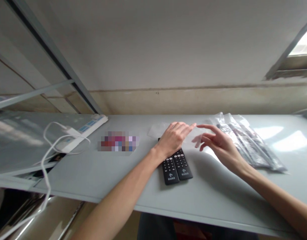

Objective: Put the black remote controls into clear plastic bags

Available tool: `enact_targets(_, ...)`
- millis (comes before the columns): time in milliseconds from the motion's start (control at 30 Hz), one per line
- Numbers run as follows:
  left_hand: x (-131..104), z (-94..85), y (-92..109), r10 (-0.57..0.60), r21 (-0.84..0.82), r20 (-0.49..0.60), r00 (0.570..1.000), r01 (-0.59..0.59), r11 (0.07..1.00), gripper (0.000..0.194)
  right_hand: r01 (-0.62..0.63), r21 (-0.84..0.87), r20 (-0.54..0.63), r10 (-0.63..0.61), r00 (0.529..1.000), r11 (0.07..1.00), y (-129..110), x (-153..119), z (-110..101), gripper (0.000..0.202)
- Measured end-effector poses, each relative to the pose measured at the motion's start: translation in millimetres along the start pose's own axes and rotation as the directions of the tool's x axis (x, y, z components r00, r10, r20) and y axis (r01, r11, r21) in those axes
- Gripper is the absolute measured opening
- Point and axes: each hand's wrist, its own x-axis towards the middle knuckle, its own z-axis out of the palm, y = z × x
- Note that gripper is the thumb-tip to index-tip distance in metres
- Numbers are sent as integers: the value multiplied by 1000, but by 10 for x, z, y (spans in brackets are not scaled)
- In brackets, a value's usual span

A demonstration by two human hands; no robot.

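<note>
Two black remote controls lie side by side on the grey table, their upper ends hidden under my left hand. The fingers of that hand are pressed together and point right, closed on a thin clear plastic bag. My right hand faces it, index finger stretched until its tip meets the left fingertips. Its other fingers are loosely bent and apart, with the clear film crossing in front of them. Part of the film also shows behind my left hand.
Several clear plastic bags with dark items lie at the right. A blurred-out colourful item is on the left. Beyond it are a white power strip, a white cable and a metal frame. A wall stands behind the table.
</note>
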Motion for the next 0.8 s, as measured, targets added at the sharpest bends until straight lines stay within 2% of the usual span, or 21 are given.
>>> enact_targets(233, 1, -3, 15, -50, 36, 62, 997, 48, 998, 70, 38, -67, -192, -50, 980, 997, -44, 8, -9, 28)
enact_targets(333, -8, -13, 29, -60, 49, 79, 995, 56, 997, 74, 71, -82, -234, -89, 968, 994, -39, 14, -20, 23)
enact_targets(467, -14, -15, 32, -44, 30, 38, 998, 43, 999, 71, 97, -52, -218, -106, 970, 994, -55, 9, -27, 20)
enact_targets(667, 16, -17, 31, 43, 0, -39, 998, -43, 999, 39, 75, -71, -85, -81, 993, 995, -59, 7, 6, 21)
enact_targets(800, 18, -28, 28, 61, 8, -105, 993, -60, 998, 28, 65, -133, -107, -79, 991, 989, -32, 11, 11, 23)
